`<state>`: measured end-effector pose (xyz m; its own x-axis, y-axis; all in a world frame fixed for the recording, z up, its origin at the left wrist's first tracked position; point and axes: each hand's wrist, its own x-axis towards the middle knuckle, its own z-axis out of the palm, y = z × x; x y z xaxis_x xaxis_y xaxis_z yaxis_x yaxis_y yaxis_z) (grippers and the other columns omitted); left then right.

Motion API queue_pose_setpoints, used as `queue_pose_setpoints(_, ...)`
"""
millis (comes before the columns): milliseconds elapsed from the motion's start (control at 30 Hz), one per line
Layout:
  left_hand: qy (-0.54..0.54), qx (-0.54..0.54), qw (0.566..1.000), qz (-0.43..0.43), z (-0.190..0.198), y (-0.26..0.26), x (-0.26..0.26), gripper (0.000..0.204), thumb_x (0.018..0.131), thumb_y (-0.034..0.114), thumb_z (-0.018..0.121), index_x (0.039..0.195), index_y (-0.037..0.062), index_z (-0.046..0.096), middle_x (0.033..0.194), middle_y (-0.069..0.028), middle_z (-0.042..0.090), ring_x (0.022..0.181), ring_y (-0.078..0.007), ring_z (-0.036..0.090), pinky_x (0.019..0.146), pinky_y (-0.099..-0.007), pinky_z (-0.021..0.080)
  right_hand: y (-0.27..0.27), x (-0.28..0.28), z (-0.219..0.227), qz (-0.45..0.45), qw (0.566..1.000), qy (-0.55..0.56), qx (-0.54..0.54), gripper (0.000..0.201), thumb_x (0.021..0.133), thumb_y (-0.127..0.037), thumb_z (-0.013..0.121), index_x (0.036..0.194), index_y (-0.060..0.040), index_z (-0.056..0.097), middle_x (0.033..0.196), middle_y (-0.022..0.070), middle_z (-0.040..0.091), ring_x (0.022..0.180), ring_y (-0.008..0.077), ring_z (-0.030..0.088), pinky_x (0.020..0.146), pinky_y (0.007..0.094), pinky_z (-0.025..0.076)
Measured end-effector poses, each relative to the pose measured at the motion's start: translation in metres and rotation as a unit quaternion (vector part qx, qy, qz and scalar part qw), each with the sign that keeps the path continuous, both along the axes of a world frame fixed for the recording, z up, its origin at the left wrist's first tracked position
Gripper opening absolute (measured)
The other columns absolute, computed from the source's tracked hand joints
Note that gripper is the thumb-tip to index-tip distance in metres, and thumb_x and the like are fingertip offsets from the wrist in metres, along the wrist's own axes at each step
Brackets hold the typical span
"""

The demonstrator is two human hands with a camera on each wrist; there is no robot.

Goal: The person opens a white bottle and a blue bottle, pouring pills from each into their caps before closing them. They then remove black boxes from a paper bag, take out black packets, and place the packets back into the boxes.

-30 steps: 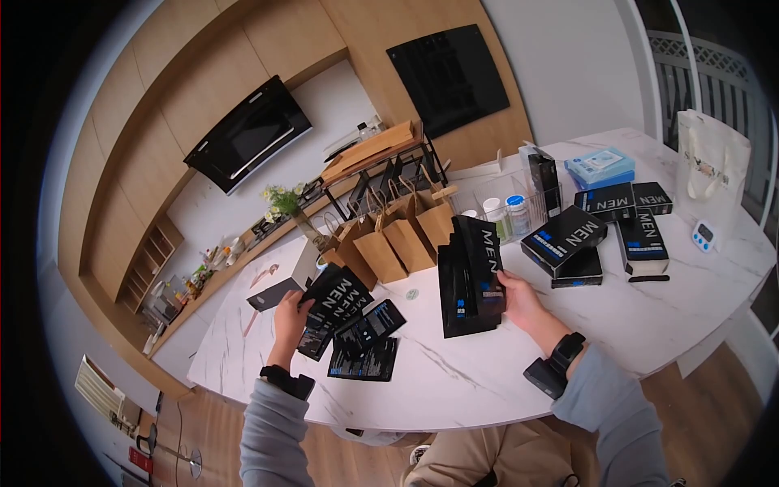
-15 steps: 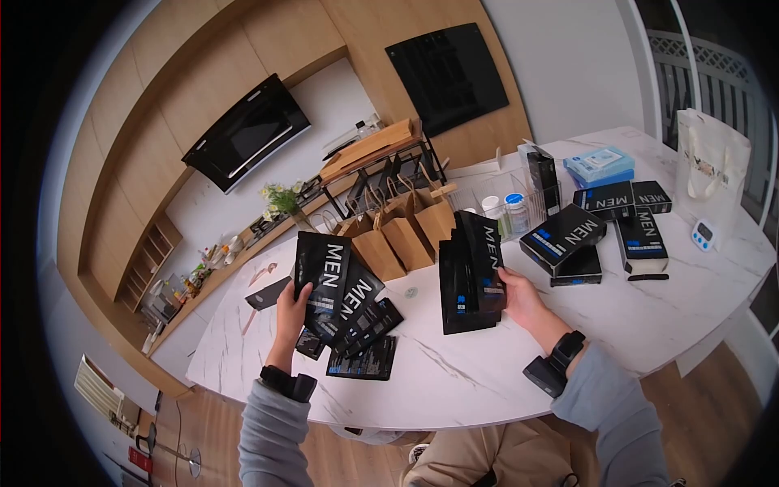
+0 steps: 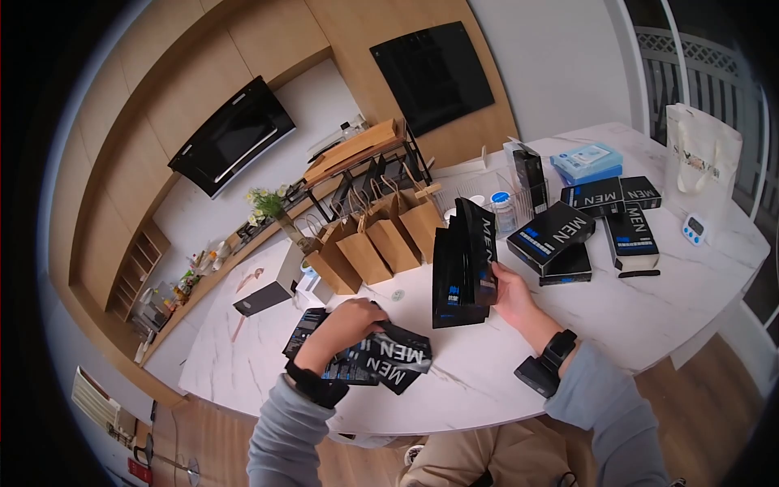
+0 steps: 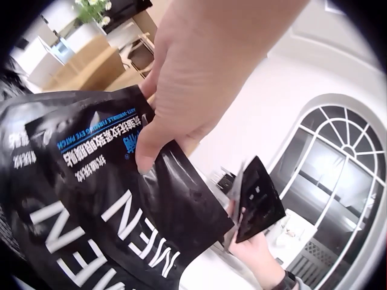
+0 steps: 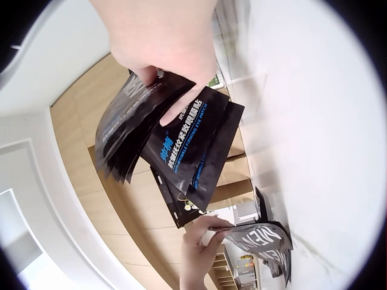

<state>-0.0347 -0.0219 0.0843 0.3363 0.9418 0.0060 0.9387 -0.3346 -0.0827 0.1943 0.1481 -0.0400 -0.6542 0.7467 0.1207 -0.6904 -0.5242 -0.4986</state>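
My left hand (image 3: 347, 327) is low over the table's left part. It pinches a couple of black eye patch sachets (image 4: 91, 199) between thumb and fingers. In the head view their white MEN lettering is upside down. More black sachets (image 3: 303, 329) lie on the table beneath that hand, partly hidden by it. To the right, my right hand (image 3: 521, 302) grips a thick, fanned bundle of the same sachets (image 3: 461, 268), held upright. The right wrist view shows its thumb and fingers around the bundle's edge (image 5: 196, 145).
Several black MEN boxes (image 3: 552, 235) lie to the right, near blue packs (image 3: 586, 162), a white bag (image 3: 702, 154) and a small timer (image 3: 694, 229). Brown paper bags (image 3: 381, 243) stand behind the hands, beside a clear organiser holding bottles (image 3: 503, 213). A white box (image 3: 264, 280) is at left.
My left hand lifted sachets upright, then moved right and down, turning them so the lettering is inverted. My right hand keeps holding its bundle. The head view has shifted slightly.
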Motion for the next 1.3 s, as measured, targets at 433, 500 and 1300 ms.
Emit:
queue_pose_setpoints(433, 0.047, 0.171, 0.975, 0.135, -0.044, 0.045, 0.045, 0.041, 0.073, 0.029, 0.065, 0.105, 0.0066, 0.053, 0.094, -0.0109, 0.057, 0.09, -0.0284, 0.056, 0.076, -0.0374, 0.045, 0.007, 0.003, -0.001, -0.049, 0.998, 0.003, -0.039, 0.026, 0.09, -0.02, 0.044, 0.11, -0.0047, 0.051, 0.103, 0.0043, 0.06, 0.095, 0.0157, 0.056, 0.085, 0.0308, 0.042)
queue_pose_setpoints(500, 0.07, 0.096, 0.958, 0.259, -0.058, 0.032, 0.029, 0.058, 0.078, 0.052, 0.053, 0.113, 0.0059, 0.051, 0.084, -0.0152, 0.06, 0.076, -0.0317, 0.061, 0.063, -0.039, 0.048, 0.011, 0.001, -0.006, -0.049, 0.998, -0.001, -0.041, 0.025, 0.09, -0.019, 0.044, 0.11, -0.0047, 0.05, 0.102, 0.0043, 0.06, 0.095, 0.0158, 0.056, 0.085, 0.0309, 0.042)
queue_pose_setpoints(1300, -0.6, -0.015, 0.74, 0.302, -0.131, 0.069, 0.002, 0.081, 0.063, 0.013, 0.079, 0.129, -0.0005, 0.035, 0.078, -0.0048, 0.058, 0.067, -0.0109, 0.054, 0.062, -0.0216, 0.045, 0.015, 0.0, -0.022, -0.027, 0.98, -0.192, -0.048, 0.026, 0.09, -0.019, 0.045, 0.11, -0.0045, 0.05, 0.105, 0.0065, 0.059, 0.098, 0.0191, 0.055, 0.089, 0.0346, 0.04)
